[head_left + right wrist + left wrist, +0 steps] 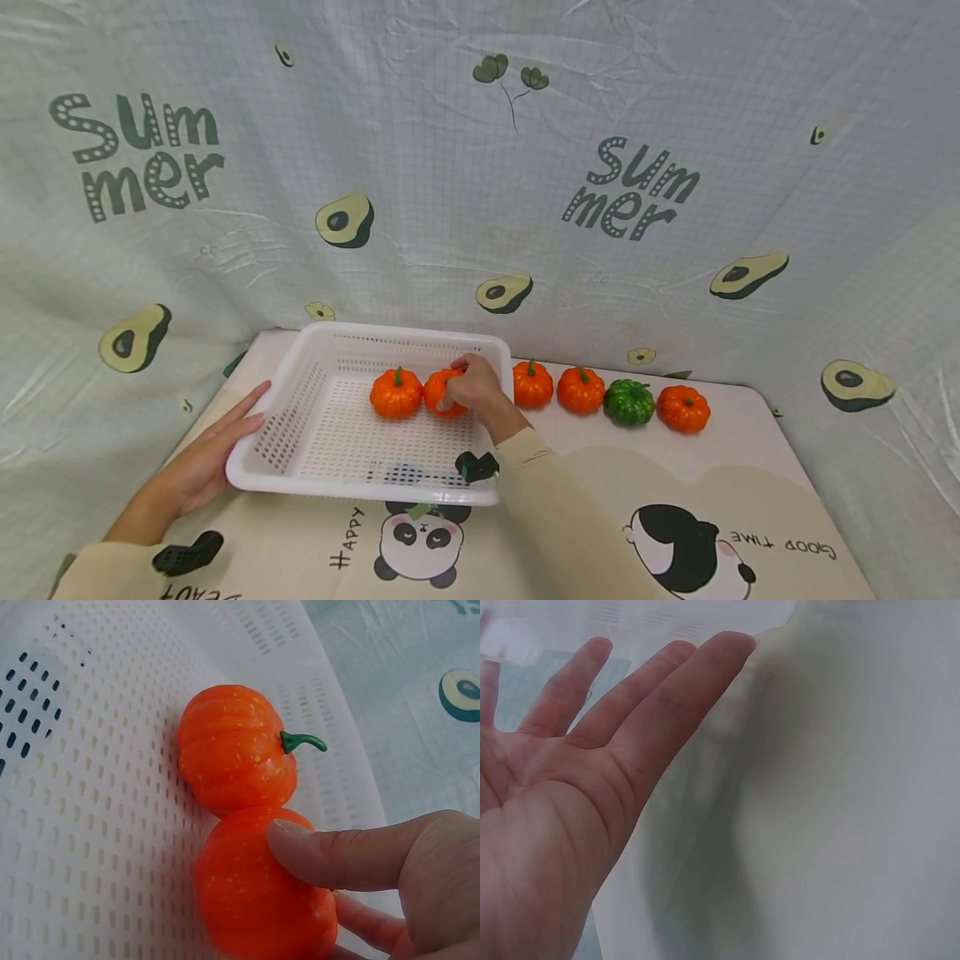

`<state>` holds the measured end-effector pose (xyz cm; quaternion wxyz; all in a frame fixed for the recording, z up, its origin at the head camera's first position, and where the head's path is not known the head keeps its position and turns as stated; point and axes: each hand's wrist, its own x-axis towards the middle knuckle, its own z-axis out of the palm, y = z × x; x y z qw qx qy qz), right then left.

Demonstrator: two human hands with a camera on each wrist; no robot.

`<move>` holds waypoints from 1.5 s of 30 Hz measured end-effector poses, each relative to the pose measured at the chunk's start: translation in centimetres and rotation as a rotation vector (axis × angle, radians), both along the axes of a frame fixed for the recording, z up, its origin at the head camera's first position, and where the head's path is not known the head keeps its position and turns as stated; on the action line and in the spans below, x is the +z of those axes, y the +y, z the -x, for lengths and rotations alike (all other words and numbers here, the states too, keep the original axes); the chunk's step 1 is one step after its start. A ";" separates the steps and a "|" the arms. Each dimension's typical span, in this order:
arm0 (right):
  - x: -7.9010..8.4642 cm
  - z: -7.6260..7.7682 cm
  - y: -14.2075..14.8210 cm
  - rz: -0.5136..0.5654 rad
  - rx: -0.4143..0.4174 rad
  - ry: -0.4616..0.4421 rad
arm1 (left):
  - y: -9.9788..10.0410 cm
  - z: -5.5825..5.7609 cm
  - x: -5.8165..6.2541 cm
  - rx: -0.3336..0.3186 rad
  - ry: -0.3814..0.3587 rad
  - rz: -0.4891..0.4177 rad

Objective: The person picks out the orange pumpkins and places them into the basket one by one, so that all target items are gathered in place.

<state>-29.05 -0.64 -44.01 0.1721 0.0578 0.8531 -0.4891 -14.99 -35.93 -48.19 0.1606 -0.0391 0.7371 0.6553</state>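
Observation:
A white plastic basket [352, 487] with perforated walls and floor stands on the table. Inside it, my right hand [480, 390] grips an orange toy pumpkin [436, 392], thumb on its near side in the right wrist view. Right beside that one, and touching it, sits another orange pumpkin [231, 750] with a curved green stem. My left hand [206, 454] is at the basket's left side, fingers extended and fingertips near its wall; the left wrist view shows the palm [562, 817] holding nothing.
To the right of the basket, a row runs along the table's back: two orange pumpkins [532, 384] [581, 390], a green pumpkin [629, 402] and another orange pumpkin [683, 409]. Behind the table hangs a printed curtain [420, 167]. The tabletop [600, 467] carries panda drawings.

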 end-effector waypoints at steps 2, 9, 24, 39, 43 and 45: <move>0.0 0.0 0.1 -0.012 0.005 0.001 | 0.1 0.0 0.0 -0.002 -0.001 0.000; 0.0 -0.1 0.4 -0.043 0.013 0.003 | 0.4 0.2 0.2 0.003 -0.010 0.003; 0.6 -0.6 0.8 -0.001 0.012 0.057 | 0.7 0.4 0.7 0.005 -0.021 0.012; 3.7 -1.4 3.6 0.281 0.072 0.143 | 0.7 0.1 0.6 0.030 -0.055 0.025; 4.3 -1.4 5.2 0.333 0.111 0.152 | 0.6 0.0 0.5 0.028 -0.064 0.018; 4.4 -1.4 6.0 0.347 0.120 0.150 | 0.5 0.0 0.4 0.022 -0.065 0.020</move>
